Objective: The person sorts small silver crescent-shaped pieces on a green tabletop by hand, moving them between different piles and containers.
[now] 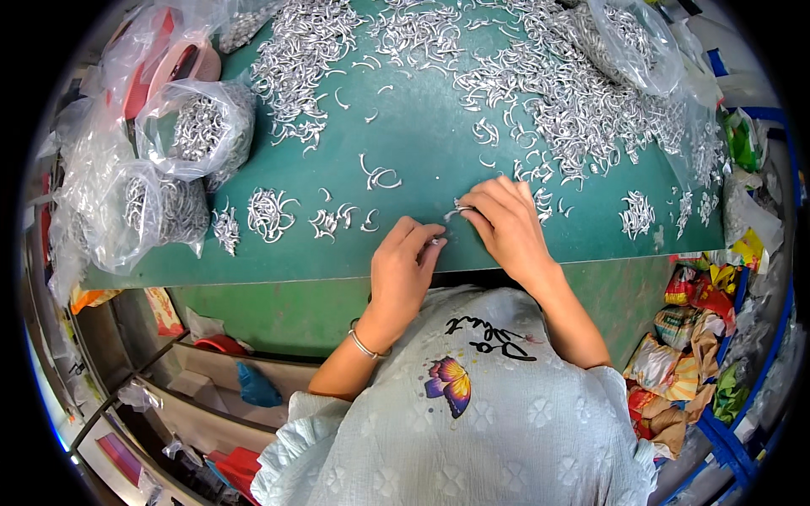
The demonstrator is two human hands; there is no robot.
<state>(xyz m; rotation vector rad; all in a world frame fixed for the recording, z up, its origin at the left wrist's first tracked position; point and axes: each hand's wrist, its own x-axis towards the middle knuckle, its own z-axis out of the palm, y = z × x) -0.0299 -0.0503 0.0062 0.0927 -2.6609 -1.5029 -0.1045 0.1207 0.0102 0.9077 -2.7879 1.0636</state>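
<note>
Near the front edge of the green table (329, 263), both my hands are closed in pinches. My left hand (400, 268) grips a small silver piece (435, 242) between thumb and fingers; most of it is hidden. Slightly farther right and higher, my right hand (510, 226) holds a curved silver piece (454, 209), one end sticking out toward the left hand. The hands are apart. Just beyond them lie a few loose curved silver pieces (381, 177). A small cluster (542, 202) of the same pieces sits beside my right hand.
Big heaps of curved silver pieces cover the far left (299, 63) and far right (582, 101). Small piles (270, 214) line the front left, another (637, 214) the front right. Clear plastic bags (202, 126) of pieces crowd the left edge. Colourful packets (675, 354) fill the right side.
</note>
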